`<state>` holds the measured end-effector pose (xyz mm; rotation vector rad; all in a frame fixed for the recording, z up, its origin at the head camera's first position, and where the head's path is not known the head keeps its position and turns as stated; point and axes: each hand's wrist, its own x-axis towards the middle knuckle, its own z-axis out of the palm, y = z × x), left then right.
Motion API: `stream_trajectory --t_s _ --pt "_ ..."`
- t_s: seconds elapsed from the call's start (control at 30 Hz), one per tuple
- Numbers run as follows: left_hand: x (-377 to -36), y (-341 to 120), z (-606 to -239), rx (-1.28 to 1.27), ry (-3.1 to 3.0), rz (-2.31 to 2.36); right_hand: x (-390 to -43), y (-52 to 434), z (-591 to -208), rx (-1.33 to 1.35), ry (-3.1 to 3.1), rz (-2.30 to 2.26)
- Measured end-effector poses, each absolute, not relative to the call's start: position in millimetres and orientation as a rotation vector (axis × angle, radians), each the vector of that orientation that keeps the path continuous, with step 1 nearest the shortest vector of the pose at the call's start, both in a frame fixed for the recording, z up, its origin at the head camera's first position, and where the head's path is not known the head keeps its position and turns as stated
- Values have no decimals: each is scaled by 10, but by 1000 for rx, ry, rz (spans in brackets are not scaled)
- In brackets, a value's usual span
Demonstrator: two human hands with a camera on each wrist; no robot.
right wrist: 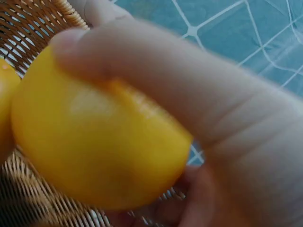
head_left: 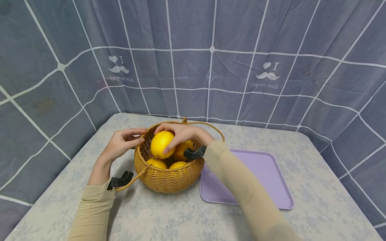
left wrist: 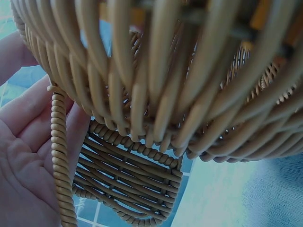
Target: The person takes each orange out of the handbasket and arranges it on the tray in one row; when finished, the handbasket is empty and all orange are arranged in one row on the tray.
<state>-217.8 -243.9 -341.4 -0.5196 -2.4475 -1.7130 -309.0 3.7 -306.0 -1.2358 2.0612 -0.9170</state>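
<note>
A round wicker basket (head_left: 170, 180) with several yellow-orange oranges in it stands left of the table's middle. My right hand (head_left: 184, 133) reaches in over its far right rim and grips one orange (head_left: 159, 147), thumb across the near side. In the right wrist view that orange (right wrist: 94, 137) fills much of the picture, with the thumb over its top. Lower in the basket lie another orange (head_left: 182, 150) and more at the near rim. My left hand (head_left: 122, 142) touches the basket's left rim with extended fingers; in the left wrist view the wicker handle (left wrist: 60, 156) crosses before its palm.
A flat lilac tray (head_left: 265, 170) lies on the table (head_left: 169, 217) to the right of the basket, partly under the right forearm. One basket handle (head_left: 211, 126) leans out to the right, the other toward the left wrist. A grey-blue checked curtain (head_left: 193, 70) stands behind.
</note>
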Motion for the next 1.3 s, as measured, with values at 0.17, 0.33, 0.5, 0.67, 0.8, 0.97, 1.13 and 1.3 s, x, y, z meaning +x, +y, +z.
stream_trajectory --t_s 0.17,0.33,0.5,0.67,0.8,0.97,1.13,1.3 --pt "-2183 -2444 -3416 -525 -2450 -1695 -3054 227 -2939 -1295 2081 -1018" --pt "-2185 -2442 -3426 -535 -2443 -1685 -3014 501 -2861 -1345 2023 -1193" --pt "-2187 -2442 -3432 -534 -2442 -1688 -2971 796 -2804 -1351 1925 -1332" --pt "-2191 -2448 -3432 -533 -2442 -1675 -2915 1097 -2811 -1374 1895 -1392" --pt "-2190 -2453 -3432 -528 -2441 -1671 -2858 1329 -2896 -1398 1908 -1398" --pt "-2186 -2452 -3427 -531 -2438 -1668 -2770 1568 -3057 -1399 1956 -1396" --pt "-2187 -2447 -3428 -535 -2437 -1667 -2686 1768 -3201 -1355 2009 -1454" --pt "-2184 -2444 -3430 -519 -2443 -1674 -2616 1922 -3323 -1316 2046 -1471"
